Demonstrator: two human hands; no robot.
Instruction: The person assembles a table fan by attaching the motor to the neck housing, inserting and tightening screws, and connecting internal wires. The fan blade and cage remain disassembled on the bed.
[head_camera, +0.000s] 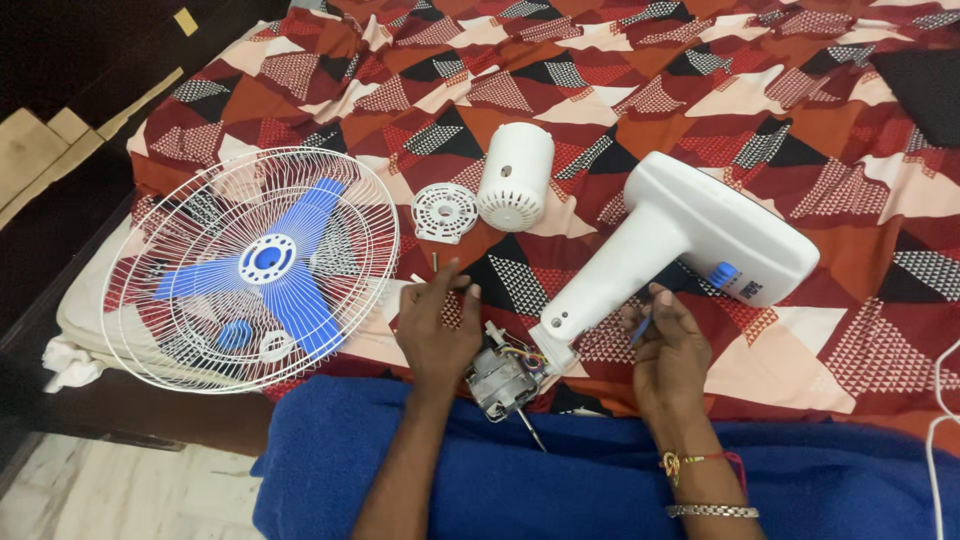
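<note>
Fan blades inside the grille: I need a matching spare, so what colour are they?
Blue: the fan blades sit inside the white wire grille, clearest in the head view.
</note>
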